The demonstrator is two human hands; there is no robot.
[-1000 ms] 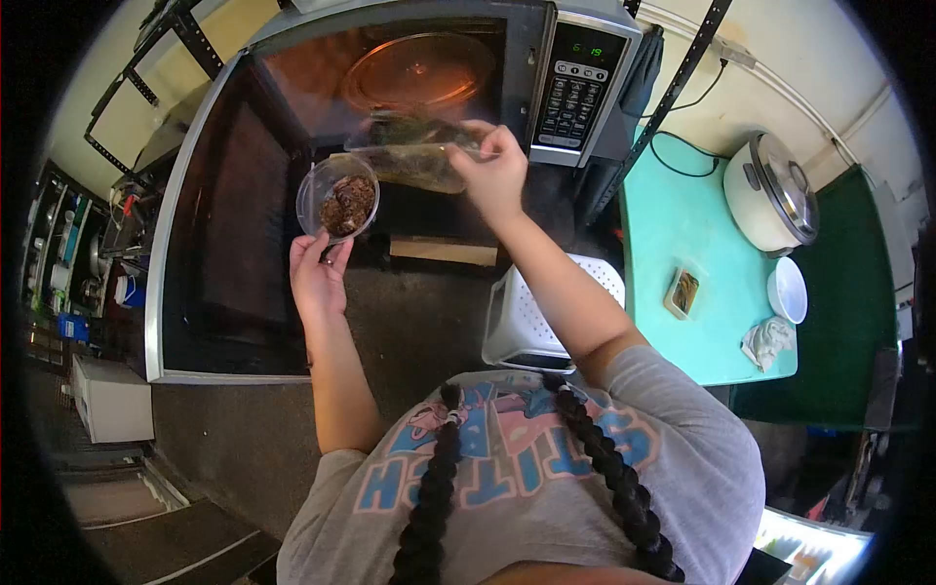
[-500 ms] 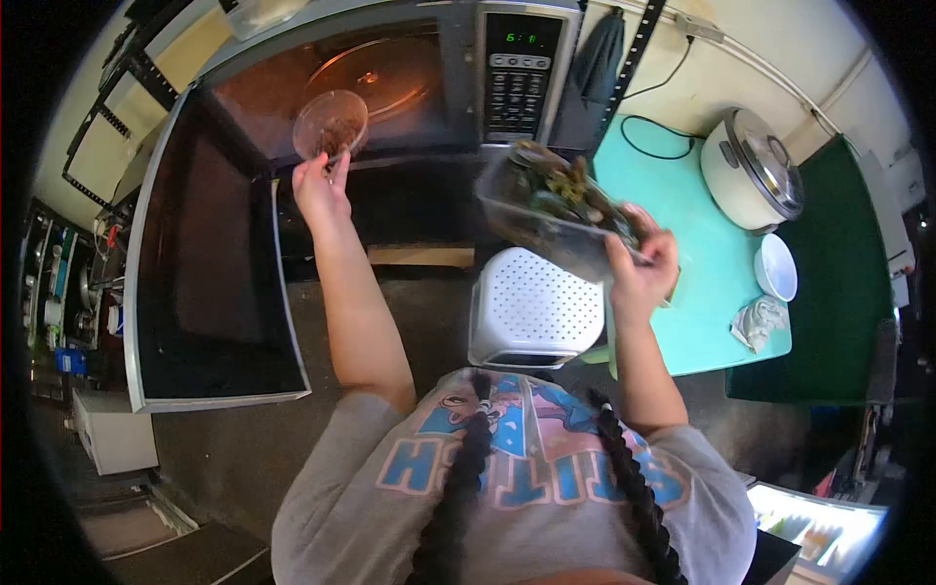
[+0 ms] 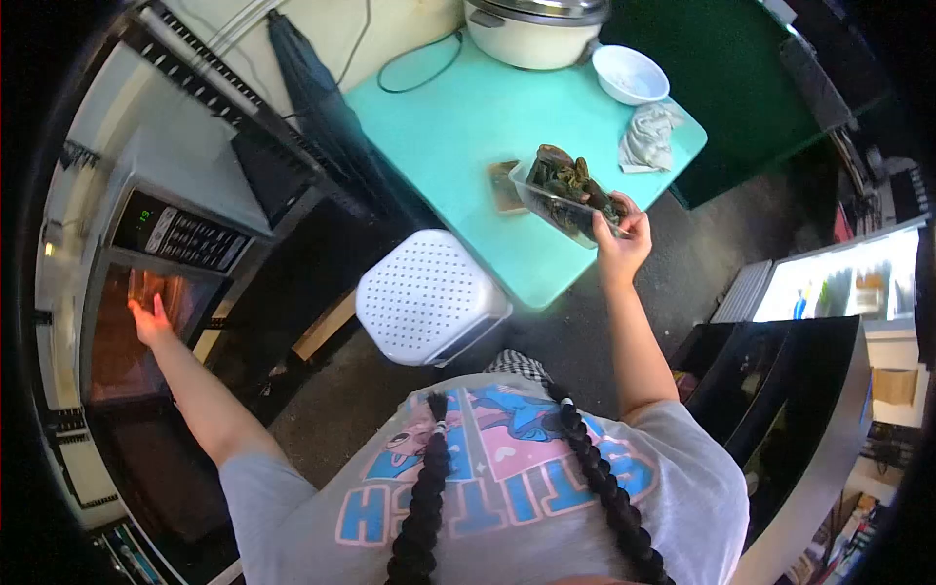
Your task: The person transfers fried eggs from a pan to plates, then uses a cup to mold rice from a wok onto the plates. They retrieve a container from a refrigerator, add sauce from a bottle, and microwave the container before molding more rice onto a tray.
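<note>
At the far left, my left hand (image 3: 151, 324) is at the mouth of the lit microwave (image 3: 180, 234), its fingers apart and no container distinguishable in them. The glowing interior is too blurred to make out what stands inside. Over the front edge of the turquoise table (image 3: 458, 127), my right hand (image 3: 624, 239) grips the right end of a clear plastic container (image 3: 558, 213). Dark green and brown pieces (image 3: 565, 175) are heaped in it, rising above its rim. Beside its left end, a small container with brownish contents (image 3: 505, 187) rests on the table.
A white perforated stool (image 3: 429, 297) stands between the microwave and the table. On the table are a rice cooker (image 3: 531, 39), a white bowl (image 3: 631, 74) and a crumpled cloth (image 3: 647, 138). An open, lit fridge (image 3: 838, 283) is at the right.
The view has swung right, toward the table. My left hand no longer visibly holds the round clear bowl. The container in my right hand is now over the table's front edge.
</note>
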